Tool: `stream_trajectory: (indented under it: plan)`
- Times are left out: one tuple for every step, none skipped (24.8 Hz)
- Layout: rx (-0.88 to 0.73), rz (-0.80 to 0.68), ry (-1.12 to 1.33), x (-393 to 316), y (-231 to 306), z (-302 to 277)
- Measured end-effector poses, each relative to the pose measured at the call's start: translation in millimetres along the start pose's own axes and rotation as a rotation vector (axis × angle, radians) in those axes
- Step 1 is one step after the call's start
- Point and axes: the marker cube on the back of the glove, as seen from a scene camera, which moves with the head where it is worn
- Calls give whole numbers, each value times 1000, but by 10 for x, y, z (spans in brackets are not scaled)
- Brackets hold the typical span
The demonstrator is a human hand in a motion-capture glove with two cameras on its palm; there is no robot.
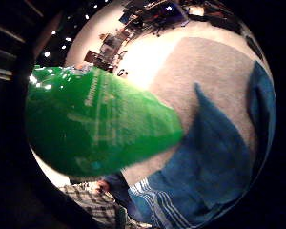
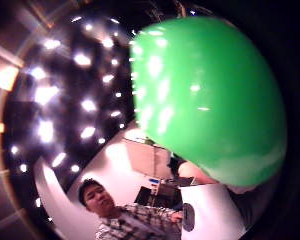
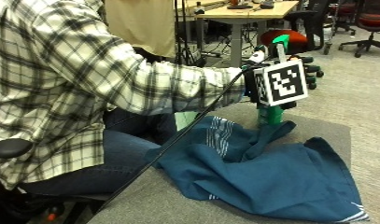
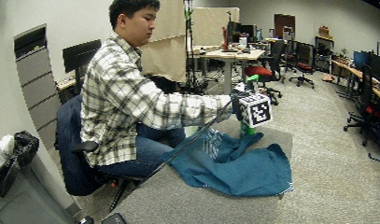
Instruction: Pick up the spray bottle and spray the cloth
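blue cloth (image 3: pixel 270 175) on grey table (image 3: pixel 177 205), chair (image 4: pixel 71 154)

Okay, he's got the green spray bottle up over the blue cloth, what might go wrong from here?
The nozzle's direction is hard to read, so spray from the spray bottle may miss the cloth and wet the grey table. The cloth is bunched, so folds might stay dry. The right hand grips near the top, so the bottle may tilt.
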Motion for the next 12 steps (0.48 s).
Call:
stream_trajectory:
  plan:
    - [3, 4, 34, -6, 36, -24]
    - [1, 6, 65, -21, 78, -48]
    - [-5, 8, 95, -44, 127, -69]
    - [-14, 10, 131, -72, 185, -89]
    - [-22, 11, 175, -103, 251, -107]
    - [-28, 12, 230, -134, 328, -127]
    - [-31, 14, 296, -167, 420, -155]
    - [-32, 17, 372, -208, 536, -199]
    - [-31, 21, 458, -271, 688, -269]
    - [-28, 26, 549, -357, 878, -369]
    - [-24, 32, 639, -461, 1099, -492]
    - [-22, 37, 718, -564, 1337, -625]
